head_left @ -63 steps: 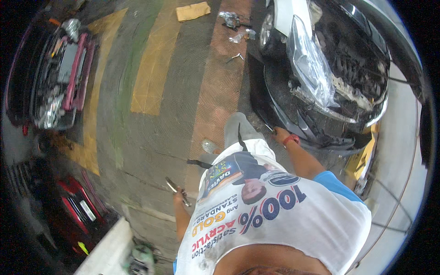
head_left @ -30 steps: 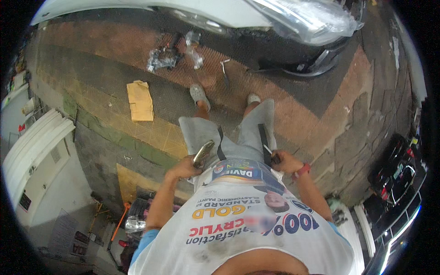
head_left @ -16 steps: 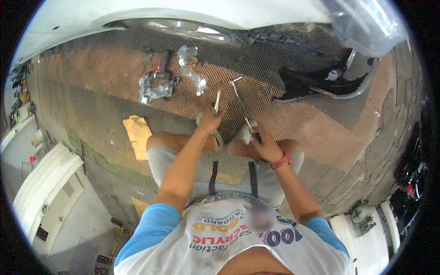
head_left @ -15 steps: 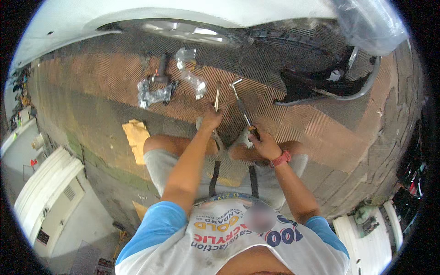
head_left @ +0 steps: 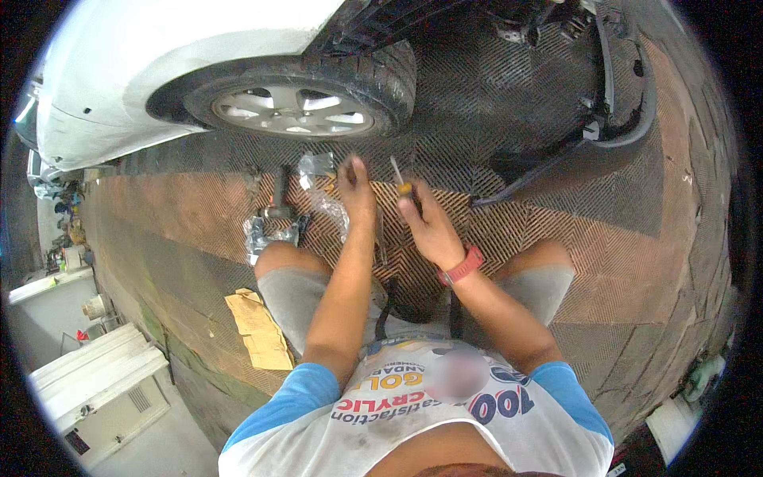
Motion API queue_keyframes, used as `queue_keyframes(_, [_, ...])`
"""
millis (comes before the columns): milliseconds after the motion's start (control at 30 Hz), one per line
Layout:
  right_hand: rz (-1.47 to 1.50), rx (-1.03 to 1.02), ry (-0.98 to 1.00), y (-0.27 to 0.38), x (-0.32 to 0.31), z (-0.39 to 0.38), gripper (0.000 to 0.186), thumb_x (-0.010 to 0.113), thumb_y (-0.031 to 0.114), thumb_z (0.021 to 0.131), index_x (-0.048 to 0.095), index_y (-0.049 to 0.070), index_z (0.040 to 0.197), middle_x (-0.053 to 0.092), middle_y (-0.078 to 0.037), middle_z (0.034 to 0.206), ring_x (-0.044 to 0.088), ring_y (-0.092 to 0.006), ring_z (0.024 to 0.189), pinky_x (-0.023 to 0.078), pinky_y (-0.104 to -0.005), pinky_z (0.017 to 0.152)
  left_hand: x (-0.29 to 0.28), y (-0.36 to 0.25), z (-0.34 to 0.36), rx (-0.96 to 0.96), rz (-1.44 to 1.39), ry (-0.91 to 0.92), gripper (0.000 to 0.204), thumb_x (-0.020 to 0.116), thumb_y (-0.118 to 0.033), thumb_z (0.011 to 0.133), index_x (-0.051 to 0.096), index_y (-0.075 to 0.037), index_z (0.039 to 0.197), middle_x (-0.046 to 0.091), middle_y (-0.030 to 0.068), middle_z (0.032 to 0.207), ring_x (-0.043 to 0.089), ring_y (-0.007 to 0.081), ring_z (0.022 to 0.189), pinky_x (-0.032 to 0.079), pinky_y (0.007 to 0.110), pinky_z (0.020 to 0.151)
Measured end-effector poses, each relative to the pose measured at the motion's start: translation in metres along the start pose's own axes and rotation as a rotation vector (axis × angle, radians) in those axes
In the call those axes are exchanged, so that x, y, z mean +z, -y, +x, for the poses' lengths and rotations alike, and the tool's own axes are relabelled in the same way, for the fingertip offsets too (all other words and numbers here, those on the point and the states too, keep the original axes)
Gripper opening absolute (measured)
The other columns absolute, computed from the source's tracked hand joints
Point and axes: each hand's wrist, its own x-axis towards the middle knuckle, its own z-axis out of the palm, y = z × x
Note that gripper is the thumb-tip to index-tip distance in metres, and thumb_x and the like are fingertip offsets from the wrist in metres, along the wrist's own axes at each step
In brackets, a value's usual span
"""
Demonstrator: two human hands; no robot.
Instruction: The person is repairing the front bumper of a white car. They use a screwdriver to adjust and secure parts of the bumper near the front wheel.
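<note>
My right hand (head_left: pixel 433 226) is closed around the yellow-and-black handle of a screwdriver (head_left: pixel 399 171); its metal shaft points up and away from me. Just left of it, my left hand (head_left: pixel 357 189) is raised with its fingers curled in. What the left fingers hold, if anything, I cannot make out. Beyond both hands is the wheel (head_left: pixel 294 111) of a white car (head_left: pixel 159 71). Clear plastic packaging (head_left: pixel 316 165) lies on the floor near my left hand.
A dark power tool (head_left: pixel 280 191) lies left of the packaging, beside another plastic-wrapped bundle (head_left: pixel 270 237). Brown paper (head_left: pixel 260 330) is by my left thigh. A large black curved car part (head_left: pixel 548 171) rests at right on the ribbed mat (head_left: pixel 580 262).
My view has tipped up, showing more of the wheel and car. Both hands have risen and moved forward. The slim metal tool seen earlier in my left hand no longer shows there.
</note>
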Motion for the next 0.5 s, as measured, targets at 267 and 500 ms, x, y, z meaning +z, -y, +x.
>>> queue_keyframes(267, [0.143,-0.219,-0.360,0.074,0.011,0.081,0.034,0.058,0.017,0.099,0.054,-0.001,0.127,0.064,-0.027,0.123,0.062,-0.0401,0.116,0.046,-0.0423,0.099,-0.007,-0.260,0.030,-0.075,-0.950,0.312,0.086,0.063,-0.057,0.095,0.031,0.001,0.150,0.047,0.0213,0.141,0.048,0.0329,0.130,0.040,0.046,0.114])
queue_keyframes(500, [-0.102,-0.250,-0.370,0.113,-0.021,0.108,0.035,0.065,0.016,0.094,0.057,0.005,0.126,0.067,-0.023,0.118,0.062,-0.0430,0.113,0.046,-0.0445,0.099,0.000,-0.270,0.039,-0.064,-1.106,0.319,0.080,0.076,-0.027,0.092,0.028,0.006,0.147,0.039,0.0168,0.147,0.042,0.0368,0.134,0.041,0.049,0.113])
